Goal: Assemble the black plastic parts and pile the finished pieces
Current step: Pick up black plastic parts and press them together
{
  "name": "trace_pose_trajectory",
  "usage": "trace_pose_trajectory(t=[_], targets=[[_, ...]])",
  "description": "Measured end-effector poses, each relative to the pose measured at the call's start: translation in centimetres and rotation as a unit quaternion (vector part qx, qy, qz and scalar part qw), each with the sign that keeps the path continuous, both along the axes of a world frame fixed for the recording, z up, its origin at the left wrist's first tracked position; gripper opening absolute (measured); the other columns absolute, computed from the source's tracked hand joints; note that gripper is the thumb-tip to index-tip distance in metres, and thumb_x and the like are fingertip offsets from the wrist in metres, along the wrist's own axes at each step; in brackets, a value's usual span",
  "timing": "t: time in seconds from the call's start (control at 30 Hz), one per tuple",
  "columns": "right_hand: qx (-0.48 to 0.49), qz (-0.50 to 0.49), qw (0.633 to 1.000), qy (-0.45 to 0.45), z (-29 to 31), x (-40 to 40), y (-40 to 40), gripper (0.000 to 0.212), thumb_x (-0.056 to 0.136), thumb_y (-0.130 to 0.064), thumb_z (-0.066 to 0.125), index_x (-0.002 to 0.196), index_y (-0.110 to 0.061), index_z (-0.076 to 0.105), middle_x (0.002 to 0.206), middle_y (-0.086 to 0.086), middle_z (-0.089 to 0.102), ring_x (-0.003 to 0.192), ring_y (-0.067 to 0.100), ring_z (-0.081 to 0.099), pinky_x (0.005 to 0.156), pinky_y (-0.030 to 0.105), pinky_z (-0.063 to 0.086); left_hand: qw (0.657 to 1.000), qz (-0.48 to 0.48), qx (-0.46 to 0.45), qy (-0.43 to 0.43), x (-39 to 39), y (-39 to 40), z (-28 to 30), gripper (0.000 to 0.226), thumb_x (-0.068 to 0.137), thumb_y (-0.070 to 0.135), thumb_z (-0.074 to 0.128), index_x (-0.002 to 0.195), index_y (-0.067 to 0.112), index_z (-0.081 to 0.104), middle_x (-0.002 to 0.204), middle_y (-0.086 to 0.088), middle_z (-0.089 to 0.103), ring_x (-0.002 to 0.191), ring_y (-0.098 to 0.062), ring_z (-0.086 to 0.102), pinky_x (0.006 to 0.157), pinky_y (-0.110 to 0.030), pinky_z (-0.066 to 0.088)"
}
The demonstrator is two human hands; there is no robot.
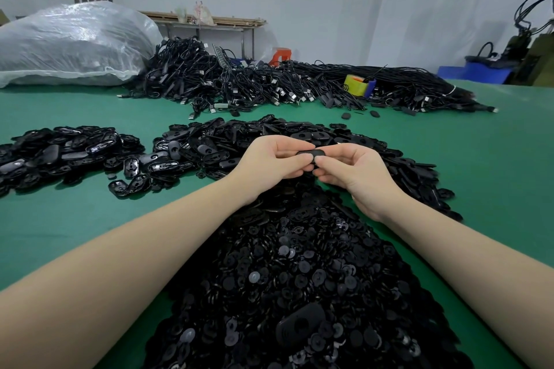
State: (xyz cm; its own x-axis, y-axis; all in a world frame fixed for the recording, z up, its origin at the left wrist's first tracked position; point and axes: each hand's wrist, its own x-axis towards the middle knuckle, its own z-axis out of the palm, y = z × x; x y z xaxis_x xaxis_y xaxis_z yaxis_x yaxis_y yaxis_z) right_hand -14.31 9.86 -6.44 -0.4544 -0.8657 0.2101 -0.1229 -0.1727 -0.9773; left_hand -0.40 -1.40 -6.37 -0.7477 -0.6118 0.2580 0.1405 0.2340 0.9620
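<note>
Green tabletop (75, 219) spreads under everything, with a clear plastic sack (69, 42) and a tangle of black cables (269, 84) at its far side. Nearer, a heap of oval shells (209, 144) lies beyond the hands, a second heap (60, 150) sits to the left, and small round discs (299, 278) are mounded between the forearms. Left hand (269, 162) and right hand (356, 174) meet above the mound, fingers curled, both pinching one black oval piece (310, 154).

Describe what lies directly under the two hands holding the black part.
Under the left hand and right hand lies a heap of black parts on the green table. The table beneath the heap is covered.
</note>
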Motion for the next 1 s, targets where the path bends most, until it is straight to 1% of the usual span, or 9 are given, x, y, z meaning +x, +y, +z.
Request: trace_pose_trajectory(t=[0.07,0.2,0.33,0.47,0.6,0.73,0.83,0.93,1.0], targets=[[-0.002,-0.003,1.000,0.007,0.0,0.1,0.0,0.009,0.087,-0.004,0.070,0.094,-0.009,0.073,0.080,0.006,0.075,0.072,0.011,0.070,0.067,0.019,0.055,1.000,0.002,-0.002,0.000,0.0,0.0,0.0,0.024,0.091,0.007,0.069,0.092,0.030,0.074,0.087,0.000,0.078,0.085,-0.011,0.074,0.073,-0.018,0.056],[-0.006,-0.028,0.999,0.037,-0.1,0.3,-0.2,0.011,0.085,-0.003,0.071,0.084,-0.014,0.072,0.071,0.000,0.074,0.066,0.008,0.067,0.062,0.019,0.054,1.000,0.008,-0.020,-0.008,-0.1,0.0,0.0,0.021,0.091,0.007,0.069,0.094,0.027,0.074,0.086,-0.001,0.078,0.083,-0.011,0.074,0.072,-0.017,0.056],[0.003,-0.049,0.997,0.059,-0.1,0.3,-0.3,0.010,0.084,-0.003,0.072,0.083,-0.013,0.071,0.066,-0.004,0.070,0.060,0.007,0.062,0.060,0.018,0.053,0.999,0.010,-0.028,-0.016,-0.2,-0.1,-0.1,0.019,0.090,0.005,0.069,0.095,0.023,0.073,0.083,-0.001,0.078,0.081,-0.009,0.074,0.072,-0.017,0.056],[0.014,-0.054,0.995,0.084,-0.2,0.3,-0.4,0.010,0.083,-0.005,0.072,0.082,-0.014,0.070,0.065,-0.007,0.068,0.059,0.005,0.060,0.059,0.019,0.053,0.999,0.009,-0.041,-0.023,-0.2,0.0,0.1,0.020,0.090,0.003,0.068,0.092,0.022,0.074,0.078,0.003,0.077,0.077,-0.007,0.072,0.070,-0.016,0.055],[0.002,-0.050,0.994,0.094,-0.2,0.3,-0.3,0.011,0.084,-0.006,0.072,0.082,-0.017,0.070,0.068,-0.006,0.071,0.062,0.005,0.062,0.061,0.019,0.053,0.999,0.014,-0.048,-0.021,-0.1,0.1,0.1,0.024,0.090,0.003,0.068,0.088,0.027,0.074,0.079,0.001,0.077,0.079,-0.008,0.072,0.071,-0.018,0.056],[-0.016,-0.036,0.996,0.083,-0.1,0.3,-0.2,0.011,0.085,-0.005,0.072,0.084,-0.015,0.072,0.070,-0.002,0.073,0.063,0.007,0.066,0.060,0.018,0.052,0.998,0.018,-0.053,-0.022,0.1,0.2,0.3,0.025,0.091,0.005,0.068,0.091,0.029,0.073,0.081,0.002,0.077,0.083,-0.008,0.073,0.070,-0.016,0.054],[-0.017,-0.039,0.996,0.078,-0.1,0.2,-0.1,0.013,0.084,-0.004,0.073,0.081,-0.016,0.072,0.069,0.000,0.072,0.062,0.010,0.066,0.060,0.019,0.053,0.994,0.018,-0.096,-0.041,0.3,0.2,0.7,0.031,0.092,0.006,0.067,0.090,0.036,0.075,0.085,0.005,0.078,0.088,-0.008,0.073,0.071,-0.017,0.055],[-0.016,-0.036,0.995,0.091,-0.1,0.1,0.0,0.012,0.085,-0.004,0.073,0.081,-0.016,0.072,0.070,0.000,0.072,0.063,0.012,0.068,0.061,0.020,0.054,0.991,0.020,-0.126,-0.046,0.5,0.0,1.0,0.034,0.091,0.006,0.068,0.089,0.039,0.073,0.085,0.013,0.077,0.084,-0.002,0.071,0.071,-0.018,0.054],[-0.012,-0.036,0.994,0.103,0.0,0.1,0.0,0.011,0.085,-0.006,0.073,0.082,-0.016,0.072,0.070,0.001,0.073,0.064,0.013,0.069,0.061,0.020,0.054,0.986,0.029,-0.159,-0.052,0.6,-0.1,1.1,0.034,0.089,0.007,0.069,0.089,0.041,0.072,0.085,0.019,0.075,0.085,0.001,0.069,0.077,-0.018,0.055]])
